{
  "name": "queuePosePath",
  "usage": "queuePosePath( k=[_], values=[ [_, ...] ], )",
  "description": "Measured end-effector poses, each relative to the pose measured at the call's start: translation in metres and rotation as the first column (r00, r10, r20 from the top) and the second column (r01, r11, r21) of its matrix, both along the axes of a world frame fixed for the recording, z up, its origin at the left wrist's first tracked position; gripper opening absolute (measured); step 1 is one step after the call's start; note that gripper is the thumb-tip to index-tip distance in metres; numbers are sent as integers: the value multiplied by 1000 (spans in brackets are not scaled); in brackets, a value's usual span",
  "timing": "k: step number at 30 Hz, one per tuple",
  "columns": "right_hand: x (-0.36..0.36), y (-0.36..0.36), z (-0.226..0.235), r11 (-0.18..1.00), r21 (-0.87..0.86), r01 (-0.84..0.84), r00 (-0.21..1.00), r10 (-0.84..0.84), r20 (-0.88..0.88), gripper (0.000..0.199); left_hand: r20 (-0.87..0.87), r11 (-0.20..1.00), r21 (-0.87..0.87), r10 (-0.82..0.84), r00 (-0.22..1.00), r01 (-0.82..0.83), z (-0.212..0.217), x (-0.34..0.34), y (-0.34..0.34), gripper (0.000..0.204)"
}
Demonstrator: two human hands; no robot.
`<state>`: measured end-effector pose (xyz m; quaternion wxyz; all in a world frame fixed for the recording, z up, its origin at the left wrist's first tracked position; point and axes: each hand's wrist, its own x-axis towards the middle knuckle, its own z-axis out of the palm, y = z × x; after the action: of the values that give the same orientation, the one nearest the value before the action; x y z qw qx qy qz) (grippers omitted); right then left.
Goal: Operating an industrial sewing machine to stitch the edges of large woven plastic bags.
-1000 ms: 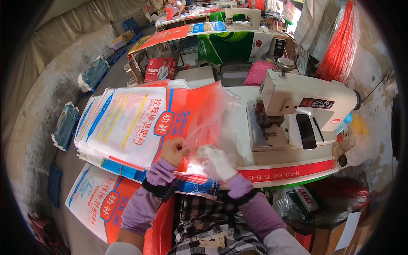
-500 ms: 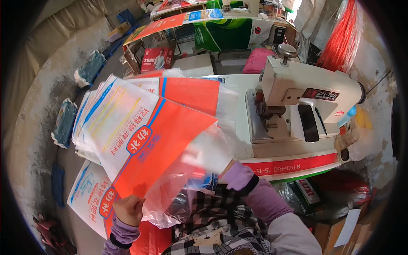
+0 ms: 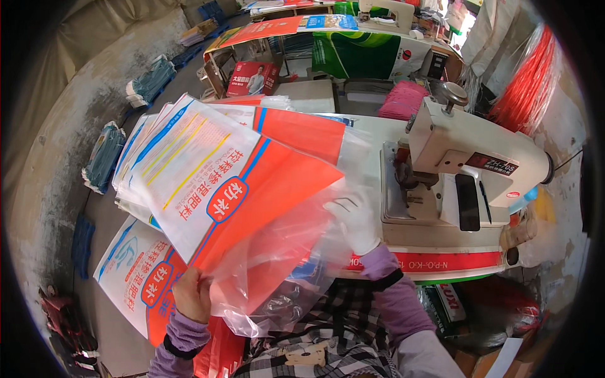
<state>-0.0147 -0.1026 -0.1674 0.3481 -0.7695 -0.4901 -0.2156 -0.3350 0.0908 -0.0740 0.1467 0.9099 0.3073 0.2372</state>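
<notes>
An orange-and-white printed fertilizer bag lies slantwise in front of me, with a crumpled clear plastic liner coming out of its near, open side. My bare left hand is closed on the bag's near left corner, thumb over the edge. In a white glove, my right hand has its fingers curled at the liner's edge, close to the bag's right corner. Beneath and behind, more bags of the same print form a loose stack. Another printed bag hangs lower, left of my left hand.
To the right stands a white industrial sewing machine, with a dark phone and a pen on its base. Red strands hang behind it. A pink bundle lies beyond the table. Blue-green bundles sit along the left wall.
My right hand has moved rightward and slowed from a blur, and the liner is spread more toward it. The left hand keeps its grip on the corner. The whole view has shifted slightly.
</notes>
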Motion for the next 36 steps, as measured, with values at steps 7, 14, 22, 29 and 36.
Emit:
queuePosePath(
  k=[7, 14, 22, 29, 36],
  values=[
    [36, 18, -22, 999, 11, 54, 510, -18, -860, 32, -95, 996, 16, -82, 992, 84, 2, -8, 12, 40],
    [33, 42, 52, 972, -232, -36, 991, 64, 116, 51, -236, 974, 46, -206, 950, 222, -36, -55, 10, 26],
    [-155, 92, 108, 833, 98, -544, 826, 512, 235, 33, 22, 756, 654, -63, 998, 33, 94, 95, 197, 20],
    [-88, -51, -29, 967, 106, 232, 681, -84, -728, 43, -187, 497, 531, -721, 667, 686, 34, 368, 83, 22],
    [-114, -165, -26, 866, 87, 492, 587, -256, -768, 39, 9, 301, -105, -953, 304, 948, -96, 472, -70, 22]
  ],
)
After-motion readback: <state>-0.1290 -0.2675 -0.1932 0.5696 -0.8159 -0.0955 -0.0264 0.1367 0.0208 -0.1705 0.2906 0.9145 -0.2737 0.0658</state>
